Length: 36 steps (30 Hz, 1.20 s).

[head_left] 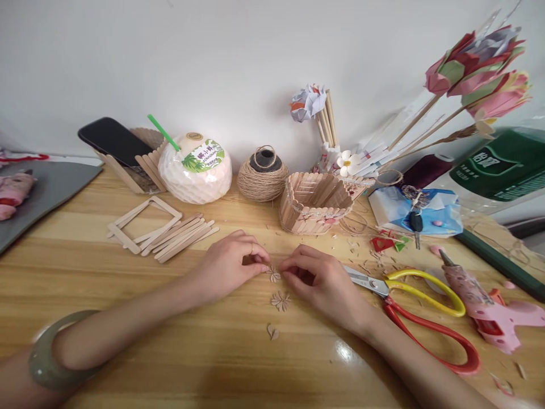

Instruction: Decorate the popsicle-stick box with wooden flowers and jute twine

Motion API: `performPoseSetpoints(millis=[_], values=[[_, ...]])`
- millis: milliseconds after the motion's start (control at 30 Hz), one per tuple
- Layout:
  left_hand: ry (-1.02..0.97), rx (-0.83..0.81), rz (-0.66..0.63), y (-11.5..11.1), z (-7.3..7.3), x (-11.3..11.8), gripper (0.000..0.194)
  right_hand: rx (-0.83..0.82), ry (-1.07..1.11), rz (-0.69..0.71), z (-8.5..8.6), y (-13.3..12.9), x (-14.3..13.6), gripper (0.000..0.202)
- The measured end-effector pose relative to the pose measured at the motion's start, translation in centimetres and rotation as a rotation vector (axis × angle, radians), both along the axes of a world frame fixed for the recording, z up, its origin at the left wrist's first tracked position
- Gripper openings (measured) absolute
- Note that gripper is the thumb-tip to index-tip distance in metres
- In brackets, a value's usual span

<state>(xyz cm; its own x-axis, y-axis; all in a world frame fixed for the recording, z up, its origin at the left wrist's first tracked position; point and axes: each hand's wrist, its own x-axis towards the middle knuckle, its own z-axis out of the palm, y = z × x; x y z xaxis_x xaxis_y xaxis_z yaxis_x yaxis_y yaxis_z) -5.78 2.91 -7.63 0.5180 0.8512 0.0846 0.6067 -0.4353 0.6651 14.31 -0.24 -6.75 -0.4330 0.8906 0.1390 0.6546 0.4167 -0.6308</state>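
Both my hands meet at the middle of the table, over a small flower shape [275, 275] of thin wooden petals. My left hand [232, 258], with a ring on one finger, pinches thumb and forefinger together at the flower's left edge. From the other side my right hand [321, 278] has its fingertips closed right beside the petals. Whatever sits between either set of fingertips is too small to make out. Closer to me lie a second petal flower [280, 301] and a pair of loose petals [272, 332].
Scissors [378, 287] and a pink glue gun [489, 312] lie right of my right hand. Behind stand a popsicle-stick basket [304, 218], a twine ball [261, 182] and a wrapped coconut [196, 176]. Loose popsicle sticks [181, 238] lie at left; wood scraps litter the right.
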Motion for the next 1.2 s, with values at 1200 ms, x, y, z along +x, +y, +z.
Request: performPoseSetpoints(millis=[1200], values=[[-0.074,0.595,-0.211,-2.1,0.5,0.2,0.013,0.186,-0.099,0.089,-0.5,-0.3,0.4,0.015]])
